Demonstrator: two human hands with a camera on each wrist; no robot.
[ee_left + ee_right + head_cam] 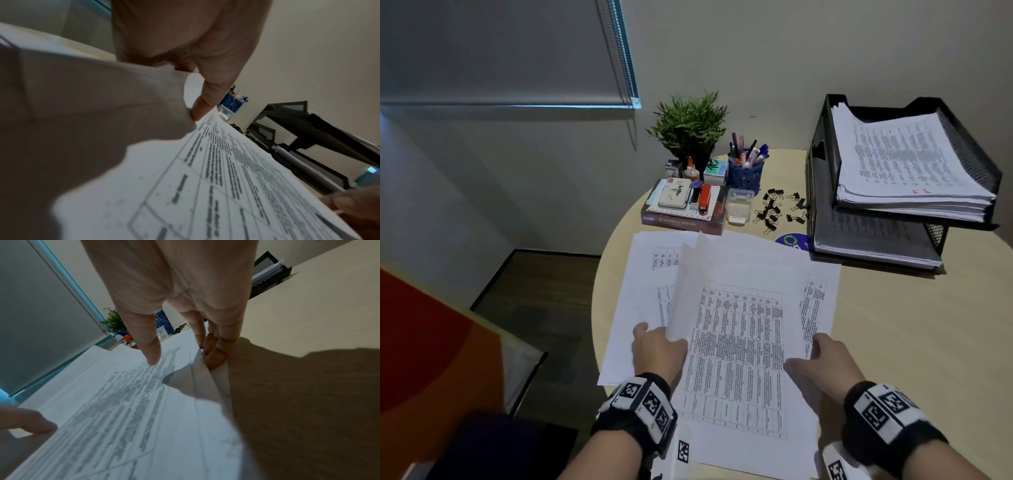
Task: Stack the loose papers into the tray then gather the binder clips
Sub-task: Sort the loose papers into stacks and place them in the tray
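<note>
Several loose printed papers (739,342) lie fanned out on the round table. My left hand (664,334) grips the left edge of the upper sheets and curls it upward; in the left wrist view the thumb (202,104) presses on the print (226,178) while the raised sheet hides the fingers. My right hand (808,353) holds the right edge, thumb over the papers (133,402) and fingers (216,356) tucked beneath. The black mesh two-tier tray (977,154) stands at the back right, paper stacks in both tiers. Several black binder clips (777,209) lie scattered left of it.
Behind the papers are a book carrying a stamp pad and red stapler (685,209), a clear box (739,209), a blue pen cup (745,171) and a potted plant (690,126). The table's curved edge (597,291) drops off left. Bare tabletop (928,342) lies right.
</note>
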